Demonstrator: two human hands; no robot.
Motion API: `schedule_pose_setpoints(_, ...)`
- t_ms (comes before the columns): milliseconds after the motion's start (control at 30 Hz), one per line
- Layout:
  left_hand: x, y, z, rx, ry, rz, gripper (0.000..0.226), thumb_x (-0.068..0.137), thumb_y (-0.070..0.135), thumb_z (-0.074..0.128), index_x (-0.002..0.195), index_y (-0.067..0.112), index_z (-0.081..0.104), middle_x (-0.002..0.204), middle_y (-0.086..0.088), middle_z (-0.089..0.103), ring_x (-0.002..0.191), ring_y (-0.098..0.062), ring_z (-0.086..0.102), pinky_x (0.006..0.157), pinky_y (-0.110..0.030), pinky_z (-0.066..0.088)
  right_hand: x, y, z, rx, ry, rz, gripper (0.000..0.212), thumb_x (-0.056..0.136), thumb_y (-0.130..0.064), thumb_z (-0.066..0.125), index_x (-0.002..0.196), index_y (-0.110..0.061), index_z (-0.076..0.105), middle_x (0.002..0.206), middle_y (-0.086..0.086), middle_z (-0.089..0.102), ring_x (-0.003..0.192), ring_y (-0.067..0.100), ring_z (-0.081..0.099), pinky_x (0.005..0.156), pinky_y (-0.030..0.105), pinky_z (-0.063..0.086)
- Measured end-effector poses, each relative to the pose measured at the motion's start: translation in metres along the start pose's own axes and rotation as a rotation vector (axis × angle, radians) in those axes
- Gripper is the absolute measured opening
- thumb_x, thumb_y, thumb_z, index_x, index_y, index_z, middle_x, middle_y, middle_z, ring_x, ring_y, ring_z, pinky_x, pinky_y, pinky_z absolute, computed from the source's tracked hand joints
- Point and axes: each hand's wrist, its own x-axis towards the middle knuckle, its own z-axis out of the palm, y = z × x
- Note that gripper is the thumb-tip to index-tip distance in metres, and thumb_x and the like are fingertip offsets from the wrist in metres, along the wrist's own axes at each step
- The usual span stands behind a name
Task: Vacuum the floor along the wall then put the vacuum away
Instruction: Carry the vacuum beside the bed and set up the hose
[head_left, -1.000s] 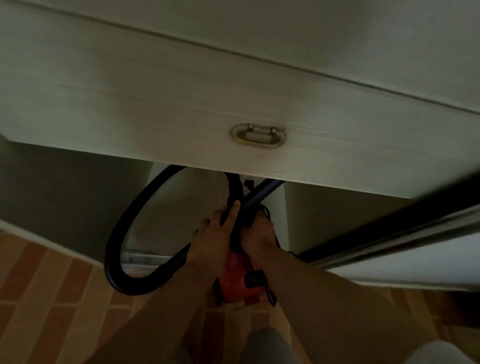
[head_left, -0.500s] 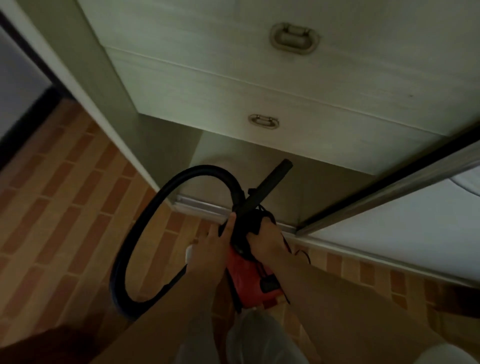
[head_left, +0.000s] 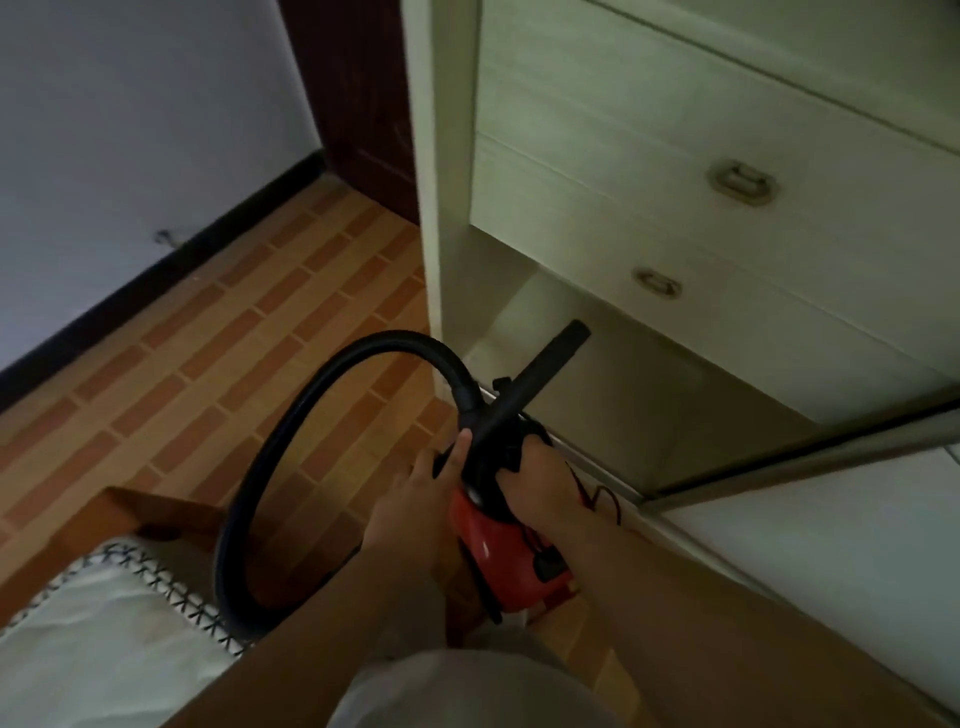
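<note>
The red vacuum (head_left: 511, 551) hangs just outside the cupboard's bottom recess (head_left: 639, 415); the right hand (head_left: 537, 478), nearer the opening, grips its top; the left hand (head_left: 410, 501) lays straight fingers (head_left: 460, 453) on the wand (head_left: 540, 379), which slants toward that recess.

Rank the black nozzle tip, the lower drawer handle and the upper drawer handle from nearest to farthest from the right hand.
1. Black nozzle tip, just up and right of the right hand, which grips the red vacuum.
2. Lower drawer handle, on the bottom drawer, farther up and right.
3. Upper drawer handle, on the drawer above, farthest.
</note>
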Motion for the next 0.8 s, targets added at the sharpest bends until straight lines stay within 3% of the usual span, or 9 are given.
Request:
schedule_pose_setpoints(100, -0.008, -0.021, -0.025, -0.031, 0.085, -0.05, 0.1, 0.092, 0.006, 0.051, 0.15, 0.041, -0.023, 0.142, -0.004, 0.033, 0.112, -0.027, 0.052, 0.076, -0.035, 0.056, 0.003, -0.045, -0.005, -0.018, -0.015, -0.066, 0.011, 0.092, -0.016, 0.062, 0.096, -0.01, 0.054, 0.092, 0.011, 0.067, 0.083, 0.028, 0.066, 0.073, 0.043, 0.059)
schedule_pose_setpoints(300, -0.007, -0.082, -0.072, -0.098, 0.213, -0.147, 0.109, 0.088, -0.001, 0.053, 0.147, 0.044, -0.027, 0.138, -0.005, 0.032, 0.11, -0.029, 0.051, 0.075, -0.036, 0.056, 0.023, -0.145, -0.001, -0.11, -0.02, -0.192, 0.018, 0.092, -0.02, 0.065, 0.103, -0.011, 0.055, 0.092, 0.006, 0.066, 0.083, 0.025, 0.066, 0.074, 0.043, 0.059)
schedule_pose_setpoints(533, -0.012, -0.154, -0.12, -0.098, 0.328, -0.258, 0.112, 0.089, -0.001, 0.057, 0.147, 0.041, -0.029, 0.141, -0.006, 0.031, 0.115, -0.029, 0.05, 0.085, -0.035, 0.055, 0.046, -0.249, 0.026, -0.18, -0.055, -0.33, 0.022, 0.095, -0.018, 0.064, 0.114, -0.011, 0.055, 0.098, 0.003, 0.063, 0.088, 0.023, 0.065, 0.076, 0.039, 0.059)
schedule_pose_setpoints(733, -0.022, -0.203, -0.147, -0.098, 0.392, -0.349, 0.112, 0.087, -0.001, 0.058, 0.149, 0.041, -0.026, 0.141, -0.005, 0.029, 0.115, -0.029, 0.048, 0.086, -0.038, 0.054, 0.067, -0.316, 0.063, -0.227, -0.1, -0.444, 0.025, 0.096, -0.018, 0.064, 0.119, -0.011, 0.056, 0.092, 0.001, 0.062, 0.08, 0.022, 0.065, 0.063, 0.036, 0.056)
schedule_pose_setpoints(800, -0.022, -0.218, -0.151, -0.095, 0.394, -0.396, 0.115, 0.085, -0.001, 0.06, 0.149, 0.04, -0.026, 0.141, -0.005, 0.029, 0.116, -0.029, 0.048, 0.087, -0.038, 0.054, 0.075, -0.335, 0.077, -0.238, -0.128, -0.476, 0.029, 0.095, -0.017, 0.064, 0.122, -0.015, 0.056, 0.096, 0.002, 0.065, 0.081, 0.023, 0.066, 0.065, 0.037, 0.058)
